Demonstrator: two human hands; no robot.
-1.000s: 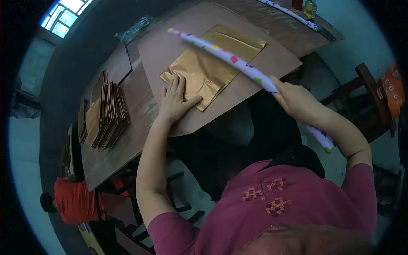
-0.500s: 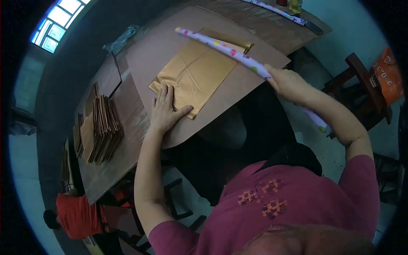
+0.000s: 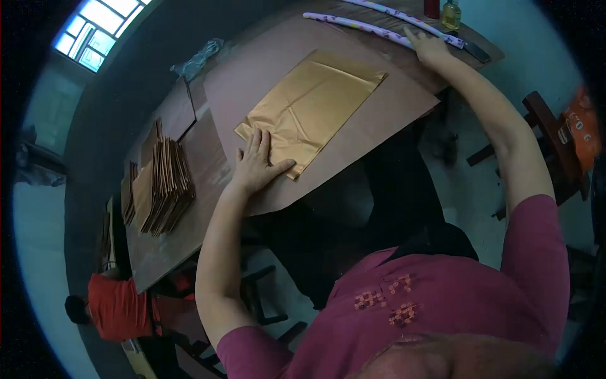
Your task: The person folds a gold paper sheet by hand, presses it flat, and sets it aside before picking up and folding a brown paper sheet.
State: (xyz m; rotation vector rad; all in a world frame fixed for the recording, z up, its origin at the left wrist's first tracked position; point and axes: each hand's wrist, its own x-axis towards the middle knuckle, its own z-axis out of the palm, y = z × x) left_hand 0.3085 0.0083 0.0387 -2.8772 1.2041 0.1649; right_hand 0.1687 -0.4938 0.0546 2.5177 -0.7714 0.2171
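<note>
My left hand (image 3: pixel 255 169) lies flat with spread fingers on the near left corner of a gold bag (image 3: pixel 322 101). The bag is creased and looks flat, on a large brown sheet (image 3: pixel 379 136). My right hand (image 3: pixel 430 50) is stretched out to the far right of the table, over the near end of a white rod with a colourful pattern (image 3: pixel 353 24). Its fingers look apart, and part of the rod is hidden under them. A second patterned rod (image 3: pixel 404 14) lies just beyond, beside a dark flat blade-like piece (image 3: pixel 475 50).
Folded brown paper pieces (image 3: pixel 167 186) stand stacked on the table's left. Crumpled clear plastic (image 3: pixel 199 60) is at the back. A bottle of yellow liquid (image 3: pixel 451 16) and a red container (image 3: pixel 432 7) stand far right. A person in red (image 3: pixel 120 306) is at lower left; an orange bag (image 3: pixel 581 129) hangs right.
My right hand has carried the patterned rod away from the gold bag to the far right, beside the other rod. My left hand stays pressed on the bag's corner.
</note>
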